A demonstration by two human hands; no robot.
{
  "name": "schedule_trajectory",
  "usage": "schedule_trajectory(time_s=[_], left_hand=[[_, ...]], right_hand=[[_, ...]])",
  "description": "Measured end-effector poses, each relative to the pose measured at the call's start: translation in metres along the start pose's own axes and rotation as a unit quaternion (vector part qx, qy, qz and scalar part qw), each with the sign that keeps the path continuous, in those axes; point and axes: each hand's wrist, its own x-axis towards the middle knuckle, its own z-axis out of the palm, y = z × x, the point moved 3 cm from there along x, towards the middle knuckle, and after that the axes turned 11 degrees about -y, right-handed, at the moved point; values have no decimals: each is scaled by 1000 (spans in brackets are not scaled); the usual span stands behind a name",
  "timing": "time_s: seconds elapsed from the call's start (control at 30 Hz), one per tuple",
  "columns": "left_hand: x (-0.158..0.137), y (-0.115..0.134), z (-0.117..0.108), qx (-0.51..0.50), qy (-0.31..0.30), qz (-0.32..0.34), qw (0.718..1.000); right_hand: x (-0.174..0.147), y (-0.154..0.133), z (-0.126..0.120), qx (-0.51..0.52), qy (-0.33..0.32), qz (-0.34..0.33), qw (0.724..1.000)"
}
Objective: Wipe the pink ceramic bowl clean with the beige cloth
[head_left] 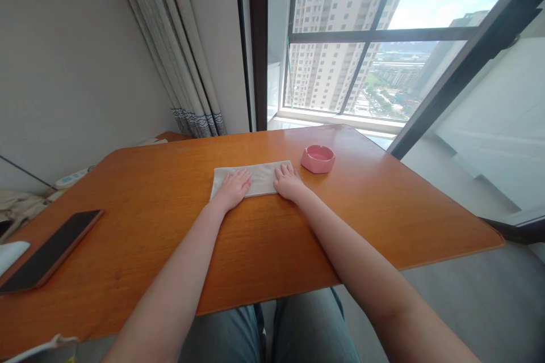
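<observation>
A pale folded cloth (pixel 261 180) lies flat on the wooden table (pixel 153 227), its long side running left to right. On its left part rests my left hand (pixel 233 188), palm down with the fingers stretched out. My right hand (pixel 288 182) lies flat over the cloth's right end, fingers spread. Neither hand grips the cloth; both press or rest on top of it. Just beyond my right hand stands a pink bowl (pixel 318 160) with angular sides, apart from the cloth and the hand.
A dark flat panel with a brown edge (pixel 51 249) lies at the table's left. Beside it is a white object (pixel 12 255), cut off by the frame. A power strip (pixel 72 177) sits past the left edge. Curtains (pixel 170 39) and a window (pixel 340 68) are behind the table.
</observation>
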Motion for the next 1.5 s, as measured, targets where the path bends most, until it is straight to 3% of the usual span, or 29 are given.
schedule_trajectory(time_s=[0.1, 0.23, 0.4, 0.47, 0.53, 0.67, 0.93, 1.03, 1.13, 1.2, 1.23, 1.27, 1.33, 1.43, 1.5], left_hand=[[1, -26, -2, 16, 0, -125, 992], [-1, -38, -6, 0, 8, -169, 986], [-17, -33, -26, -10, 153, -259, 954], [-24, -34, -31, -6, 147, -317, 937], [-28, -35, -31, -6, 103, -357, 928], [-24, -33, -28, -15, 56, -306, 950], [-19, -31, -29, -115, 92, -243, 959], [-25, -35, -40, -143, 199, -228, 942], [-35, -35, -50, -230, 392, -196, 869], [-38, -27, -50, -281, 470, -166, 820], [-39, -21, -49, -293, 485, -146, 811], [-38, -13, -48, -292, 485, -122, 815], [-34, 4, -43, -259, 449, -68, 852], [-23, 23, -32, -157, 311, 13, 937], [-15, 27, -21, -79, 206, 30, 975]], right_hand=[[1, 0, 1, 3, -4, -5, 1000], [0, -1, 2, 6, -1, 2, 1000], [-2, -3, 2, 12, 0, 10, 1000], [-2, -3, 2, 13, -4, 17, 1000], [-2, -3, 2, 14, -7, 20, 1000], [0, -2, 3, 20, -5, 12, 1000], [-2, -3, 1, 26, 43, -7, 999], [-6, -8, -8, 55, 76, -61, 994], [-11, -16, -11, 73, 72, -127, 987], [-14, -23, -9, 68, 68, -168, 981], [-15, -26, -7, 70, 65, -186, 978], [-16, -29, -5, 75, 62, -200, 975], [-16, -34, -2, 85, 53, -224, 970], [-15, -38, 1, 87, 55, -243, 964], [-14, -38, 1, 84, 60, -245, 964]])
